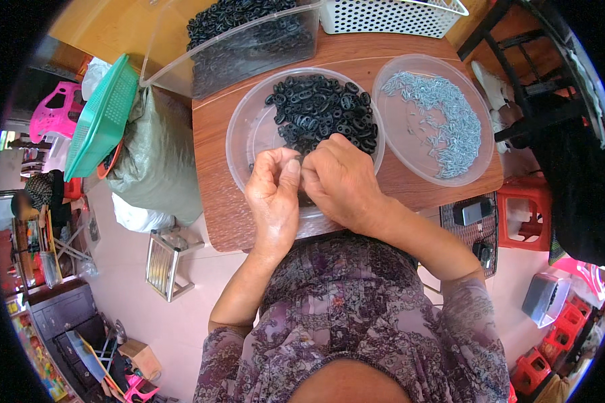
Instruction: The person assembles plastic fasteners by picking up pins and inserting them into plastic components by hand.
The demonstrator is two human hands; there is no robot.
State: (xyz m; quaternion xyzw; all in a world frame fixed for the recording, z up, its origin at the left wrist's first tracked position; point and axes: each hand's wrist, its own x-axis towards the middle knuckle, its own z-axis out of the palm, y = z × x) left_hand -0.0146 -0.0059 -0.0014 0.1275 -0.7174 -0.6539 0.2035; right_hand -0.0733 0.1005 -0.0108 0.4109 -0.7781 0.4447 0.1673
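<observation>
My left hand (274,195) is closed in a pinch, thumb against forefinger, with a small dark piece at its fingertips that looks like one of the black plastic parts. Right up against it, my right hand (341,180) is closed too, knuckles up; its fingertips are hidden, so what they pinch cannot be made out. Both hands are over the near side of a round clear tub (240,134). Black oval plastic parts with holes (323,111) are heaped in the tub. To its right, a round clear lid-like tray (410,144) carries many small silvery screws or pins (460,127).
A clear bin (249,67) of more black parts and a white perforated basket (390,19) stand behind the tub on the wooden table (225,215). Left of the table are a green basket (101,121), a stuffed sack (158,161) and a metal-framed stool (171,265). A red stool (524,211) stands right.
</observation>
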